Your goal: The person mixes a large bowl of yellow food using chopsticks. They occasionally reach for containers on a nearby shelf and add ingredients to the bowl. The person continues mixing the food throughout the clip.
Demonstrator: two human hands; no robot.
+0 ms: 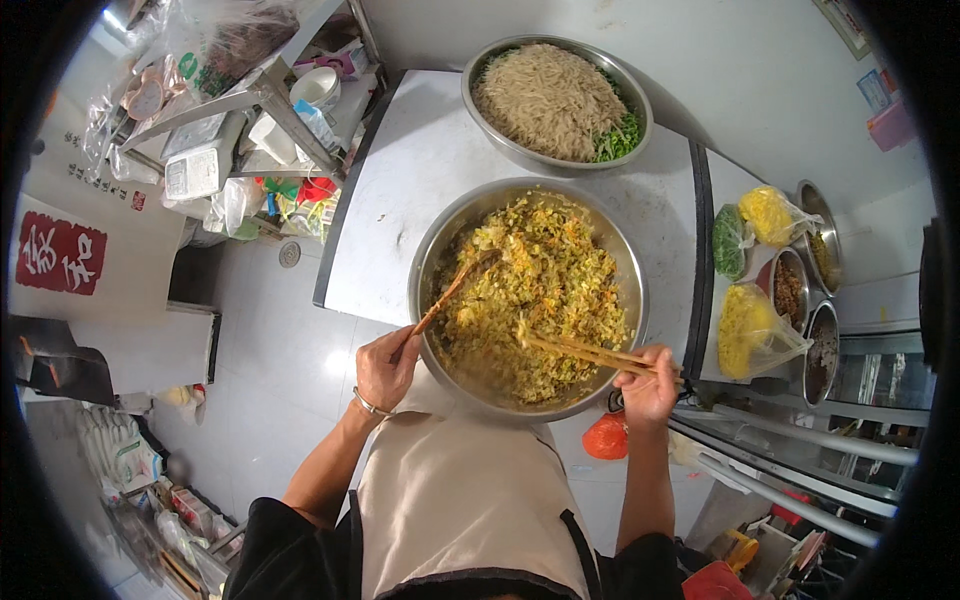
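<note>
A large steel bowl of chopped yellow-green vegetables with orange bits stands at the table's near edge, close to my apron. My left hand, with a bangle at its wrist, grips the handle of a wooden spoon over the bowl's left rim; the spoon's head lies in the mix. At the right rim my right hand is closed on long wooden chopsticks, whose tips are in the vegetables. Behind stands a second steel bowl with pale shreds heaped over chopped greens.
On the right surface are plastic bags of yellow food, a bag of greens and several steel bowls. A metal shelf with a white scale stands at the left. A red bag is below the table, near my right forearm.
</note>
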